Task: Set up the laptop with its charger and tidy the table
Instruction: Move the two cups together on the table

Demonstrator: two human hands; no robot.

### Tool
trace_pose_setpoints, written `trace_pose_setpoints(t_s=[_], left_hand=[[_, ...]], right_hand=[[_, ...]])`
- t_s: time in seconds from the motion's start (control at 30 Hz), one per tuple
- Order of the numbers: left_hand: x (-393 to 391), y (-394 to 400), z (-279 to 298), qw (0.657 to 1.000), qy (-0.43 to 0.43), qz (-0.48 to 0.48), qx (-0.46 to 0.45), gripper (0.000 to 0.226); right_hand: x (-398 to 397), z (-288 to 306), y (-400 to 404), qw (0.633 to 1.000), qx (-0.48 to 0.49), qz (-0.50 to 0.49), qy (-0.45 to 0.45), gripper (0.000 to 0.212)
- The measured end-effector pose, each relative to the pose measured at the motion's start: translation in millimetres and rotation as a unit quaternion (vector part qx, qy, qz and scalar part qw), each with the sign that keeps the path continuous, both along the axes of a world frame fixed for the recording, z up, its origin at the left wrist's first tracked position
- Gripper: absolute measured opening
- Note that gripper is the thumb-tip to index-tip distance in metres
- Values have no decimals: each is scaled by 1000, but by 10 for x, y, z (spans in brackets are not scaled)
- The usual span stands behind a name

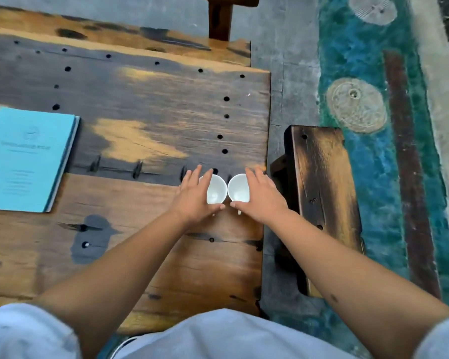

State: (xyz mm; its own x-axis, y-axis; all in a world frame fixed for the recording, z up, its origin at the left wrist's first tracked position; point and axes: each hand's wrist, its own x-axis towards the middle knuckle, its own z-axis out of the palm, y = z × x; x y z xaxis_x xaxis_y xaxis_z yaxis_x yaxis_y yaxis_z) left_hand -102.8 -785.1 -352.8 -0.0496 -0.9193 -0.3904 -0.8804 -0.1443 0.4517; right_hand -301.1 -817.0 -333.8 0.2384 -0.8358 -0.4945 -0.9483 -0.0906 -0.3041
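Note:
Two small white cups stand side by side, touching, near the right edge of the wooden table (pixel 140 104). My left hand (pixel 195 198) wraps the left cup (pixel 215 190), fingers along its far left side and thumb at its near side. In the same way my right hand (pixel 261 196) holds the right cup (pixel 237 189), whose small handle points toward me. Both cups look empty. No laptop or charger is in view.
A light blue booklet (pixel 26 159) lies flat on the table's left side. A dark wooden bench (pixel 322 193) stands just past the table's right edge, and another bench (pixel 114 32) runs along the far side. The floor at the right is grey and teal.

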Motion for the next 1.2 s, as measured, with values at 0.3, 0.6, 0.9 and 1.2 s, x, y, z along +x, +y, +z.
trace_pose_setpoints(t_s=[0.3,0.6,0.9,1.2], left_hand=[[16,-105,-202,999,49,-22,12,106],[40,203,-103,997,74,-28,3,97],[85,1198,4,993,88,-72,20,100],[90,1992,97,991,96,-80,39,100]], right_hand=[[20,-219,-50,999,-2,-8,-32,102],[29,-151,278,998,-5,-41,-49,90],[-106,-53,1391,997,26,-57,-33,93],[-176,4,2375,996,46,-63,-37,90]])
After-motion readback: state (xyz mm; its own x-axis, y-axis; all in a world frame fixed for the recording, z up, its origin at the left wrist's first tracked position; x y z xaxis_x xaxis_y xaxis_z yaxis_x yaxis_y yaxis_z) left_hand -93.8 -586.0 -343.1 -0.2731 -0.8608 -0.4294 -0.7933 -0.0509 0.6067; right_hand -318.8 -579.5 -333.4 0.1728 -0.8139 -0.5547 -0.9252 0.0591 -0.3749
